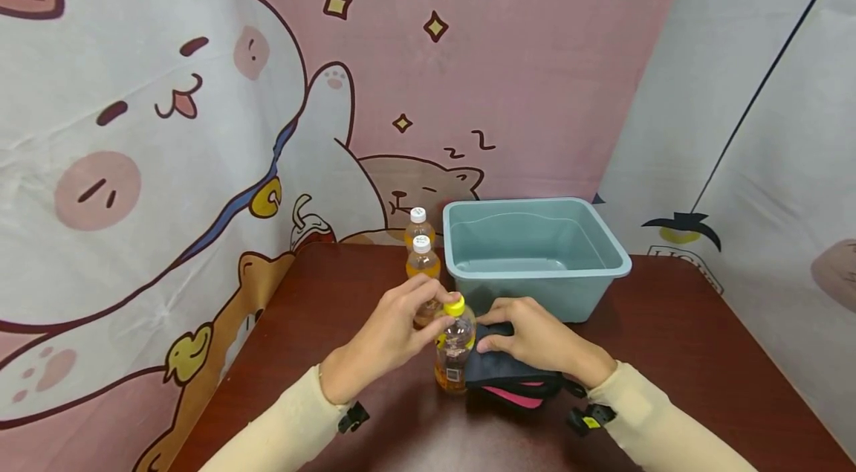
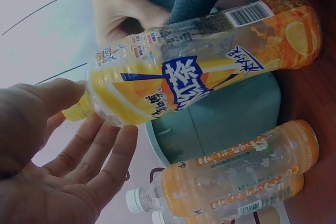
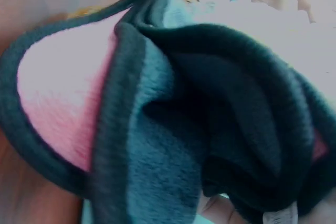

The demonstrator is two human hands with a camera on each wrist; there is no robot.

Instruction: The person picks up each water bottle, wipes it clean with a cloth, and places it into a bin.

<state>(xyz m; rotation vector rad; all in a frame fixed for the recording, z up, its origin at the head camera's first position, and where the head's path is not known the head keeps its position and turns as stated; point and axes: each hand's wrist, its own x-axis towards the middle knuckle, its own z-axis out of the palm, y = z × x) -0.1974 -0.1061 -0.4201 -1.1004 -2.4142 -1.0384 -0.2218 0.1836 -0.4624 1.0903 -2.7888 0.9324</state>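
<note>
A bottle (image 1: 455, 342) with a yellow cap and a yellow-orange label stands upright on the table, some amber liquid low inside. My left hand (image 1: 408, 317) pinches it about the cap and neck, thumb on one side and fingers on the other. Beside the bottle, a folded dark blue cloth (image 1: 504, 369) with black edging shows pink on its other side. My right hand (image 1: 535, 334) grips the cloth from above. In the right wrist view the cloth (image 3: 168, 145) hangs in loose folds, hiding most of that hand.
Two white-capped bottles (image 1: 423, 264) with orange labels stand behind the yellow-capped one. A pale blue-green plastic tub (image 1: 535, 275) stands behind the cloth, at the back of the dark red-brown table (image 1: 669, 360). A cartoon-printed curtain (image 1: 535, 85) hangs behind.
</note>
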